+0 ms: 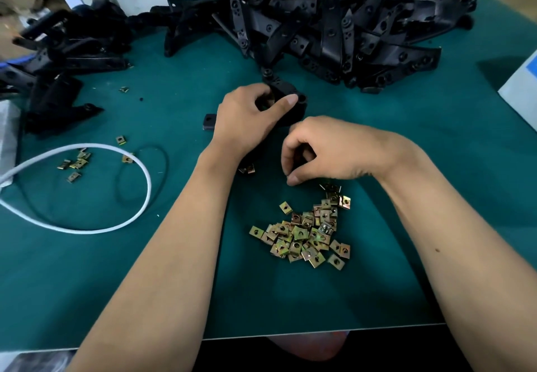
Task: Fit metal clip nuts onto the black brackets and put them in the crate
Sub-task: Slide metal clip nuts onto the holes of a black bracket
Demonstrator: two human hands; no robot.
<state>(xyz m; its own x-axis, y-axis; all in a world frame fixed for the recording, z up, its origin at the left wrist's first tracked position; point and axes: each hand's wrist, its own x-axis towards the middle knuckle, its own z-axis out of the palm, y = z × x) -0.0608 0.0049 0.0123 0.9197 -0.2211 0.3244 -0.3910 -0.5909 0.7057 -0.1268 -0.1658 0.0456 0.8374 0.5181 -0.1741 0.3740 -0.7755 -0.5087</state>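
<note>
My left hand [247,115] grips a black bracket [290,110] lying on the green mat, thumb across its top. One end of the bracket [209,122] sticks out left of my wrist. A clip nut [247,169] shows on the bracket's lower edge under my left wrist. My right hand [322,150] hovers just right of it with fingers curled and fingertips pinched together; what they pinch is hidden. A heap of brass-coloured clip nuts [305,232] lies below my right hand.
A big pile of black brackets [334,22] fills the back of the table. More brackets [55,80] lie at the left. A white cable [116,226] loops at the left around loose clip nuts [77,163]. A white box [520,86] stands at the right edge.
</note>
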